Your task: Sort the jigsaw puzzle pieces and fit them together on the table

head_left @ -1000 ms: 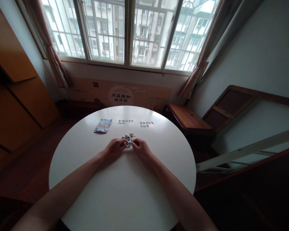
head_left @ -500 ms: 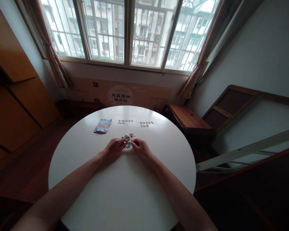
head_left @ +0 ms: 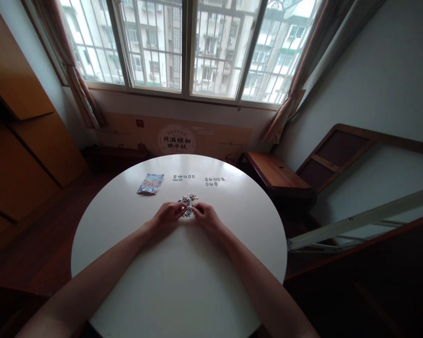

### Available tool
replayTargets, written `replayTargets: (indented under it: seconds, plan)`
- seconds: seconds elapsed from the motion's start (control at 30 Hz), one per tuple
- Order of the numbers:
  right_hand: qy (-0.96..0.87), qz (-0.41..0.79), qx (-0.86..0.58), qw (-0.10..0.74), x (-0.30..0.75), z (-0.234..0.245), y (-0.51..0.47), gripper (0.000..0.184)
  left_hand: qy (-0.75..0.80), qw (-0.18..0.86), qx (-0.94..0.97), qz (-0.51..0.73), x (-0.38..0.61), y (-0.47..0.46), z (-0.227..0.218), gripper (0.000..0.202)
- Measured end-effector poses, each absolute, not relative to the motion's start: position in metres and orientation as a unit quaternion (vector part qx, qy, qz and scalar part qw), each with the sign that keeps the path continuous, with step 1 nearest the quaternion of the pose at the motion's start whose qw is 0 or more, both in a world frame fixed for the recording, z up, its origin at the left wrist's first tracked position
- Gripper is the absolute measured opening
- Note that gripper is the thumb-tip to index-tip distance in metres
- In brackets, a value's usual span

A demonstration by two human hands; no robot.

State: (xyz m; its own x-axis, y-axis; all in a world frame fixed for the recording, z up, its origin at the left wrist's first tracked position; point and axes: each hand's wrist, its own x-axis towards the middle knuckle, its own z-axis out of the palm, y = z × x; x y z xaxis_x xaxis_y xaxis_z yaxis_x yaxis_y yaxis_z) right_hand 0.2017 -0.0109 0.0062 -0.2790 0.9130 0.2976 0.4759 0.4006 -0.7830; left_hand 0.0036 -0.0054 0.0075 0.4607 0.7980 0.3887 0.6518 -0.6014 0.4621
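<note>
My left hand point(head_left: 168, 214) and right hand point(head_left: 206, 214) meet over the near part of the puzzle pile point(head_left: 189, 197), fingers bent and fingertips drawn in close; I cannot tell whether either one pinches a piece. The pile sits on the round white surface point(head_left: 183, 277). Beyond it lie two groups of pieces point(head_left: 215, 179), with a colourful packet point(head_left: 151, 184) to the left.

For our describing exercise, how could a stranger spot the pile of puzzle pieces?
Find the round white table by the window. The pile lies at the left hand and right hand. Unlike the neat rows beyond, it is a jumble.
</note>
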Motion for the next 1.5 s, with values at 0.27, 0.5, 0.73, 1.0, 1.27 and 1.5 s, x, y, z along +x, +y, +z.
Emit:
replayTargets:
  seconds: [0.27,0.5,0.73,1.0,1.27,1.5]
  plan:
    - [-0.751,0.285,-0.46,0.38,0.2029,0.0032,-0.01,0.022,0.423,0.125,0.849,0.289,0.0025,-0.0036,0.0045,0.023]
    - [-0.745,0.285,-0.467,0.381,0.202,0.0039,-0.0103,0.022,0.42,0.123,0.851,0.291,0.0024,-0.0039,0.0048,0.023]
    - [-0.743,0.284,-0.477,0.374,0.2008,0.0062,-0.011,0.024,0.417,0.112,0.853,0.292,0.0027,-0.0033,0.0042,0.022]
    - [-0.743,0.285,-0.474,0.376,0.2011,0.0051,-0.0109,0.024,0.415,0.115,0.854,0.291,0.0027,-0.0044,0.006,0.021]
    - [-0.746,0.289,-0.468,0.375,0.202,0.0057,-0.0112,0.024,0.415,0.118,0.854,0.291,0.0029,-0.0056,0.0086,0.021]
    - [-0.745,0.288,-0.47,0.375,0.2027,0.0077,-0.0123,0.022,0.413,0.121,0.854,0.292,0.0032,-0.006,0.0086,0.02]
